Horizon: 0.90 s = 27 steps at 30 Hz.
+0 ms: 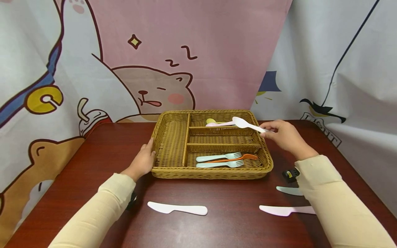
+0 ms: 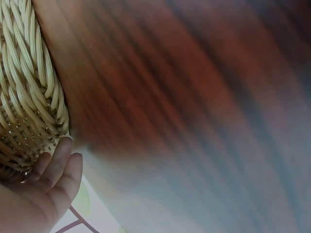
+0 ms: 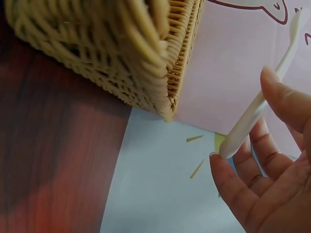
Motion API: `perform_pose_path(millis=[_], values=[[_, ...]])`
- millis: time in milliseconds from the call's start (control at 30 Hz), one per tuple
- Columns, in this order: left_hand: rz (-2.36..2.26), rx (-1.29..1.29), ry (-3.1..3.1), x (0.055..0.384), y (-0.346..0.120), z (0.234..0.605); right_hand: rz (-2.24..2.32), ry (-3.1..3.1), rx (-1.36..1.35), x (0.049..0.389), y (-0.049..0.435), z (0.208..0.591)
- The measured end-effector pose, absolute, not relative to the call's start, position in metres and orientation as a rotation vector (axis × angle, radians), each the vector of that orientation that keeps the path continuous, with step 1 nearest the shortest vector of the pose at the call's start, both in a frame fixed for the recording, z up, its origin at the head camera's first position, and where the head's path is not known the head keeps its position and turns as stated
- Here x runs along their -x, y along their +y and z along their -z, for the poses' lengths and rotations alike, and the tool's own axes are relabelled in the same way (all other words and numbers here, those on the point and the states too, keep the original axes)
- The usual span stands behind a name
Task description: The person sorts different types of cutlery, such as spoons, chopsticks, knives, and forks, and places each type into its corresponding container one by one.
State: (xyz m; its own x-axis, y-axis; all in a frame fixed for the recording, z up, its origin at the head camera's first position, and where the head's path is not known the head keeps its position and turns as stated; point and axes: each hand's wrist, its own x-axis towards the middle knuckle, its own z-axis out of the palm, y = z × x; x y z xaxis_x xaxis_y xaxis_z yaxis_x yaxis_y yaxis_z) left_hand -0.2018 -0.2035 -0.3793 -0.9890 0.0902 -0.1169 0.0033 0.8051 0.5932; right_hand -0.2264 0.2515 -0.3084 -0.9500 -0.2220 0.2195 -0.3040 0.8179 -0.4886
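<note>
A white spoon [image 1: 243,123] is pinched by its handle in my right hand [image 1: 283,136], its bowl over the back compartment of a wicker basket [image 1: 211,174]. The right wrist view shows the spoon's handle [image 3: 245,121] between thumb and fingers. My left hand [image 1: 142,160] rests against the basket's left side; in the left wrist view its fingers [image 2: 60,162] touch the woven wall, fairly straight. A yellow spoon [image 1: 211,121] and a pink spoon [image 1: 221,124] lie in the back compartment. The front one holds two pale blue forks [image 1: 214,157] and an orange fork [image 1: 231,159].
On the dark red table [image 1: 173,230], a white knife [image 1: 176,208] lies before the basket. A pink knife [image 1: 286,210] and a pale green knife [image 1: 289,190] lie at the right, partly covered by my right sleeve [image 1: 328,193]. A printed curtain [image 1: 223,51] hangs behind.
</note>
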Motion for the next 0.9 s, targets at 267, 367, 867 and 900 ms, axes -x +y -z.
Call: perform_pose_path(millis=[267,367,867,900], values=[[-0.951,-0.076,2.858,0.2,-0.201,0.377,-0.87,-2.903,-0.398,0.243,0.237,0.307],[-0.949,-0.076,2.85,0.201,-0.202,0.378,-0.885,-2.917,-0.397,0.249,0.231,0.307],[-0.944,-0.071,2.827,0.204,-0.203,0.379,-0.844,-3.093,-0.383,0.272,0.203,0.301],[-0.947,-0.067,2.827,0.204,-0.204,0.38,-0.827,-3.097,-0.384,0.273,0.202,0.301]])
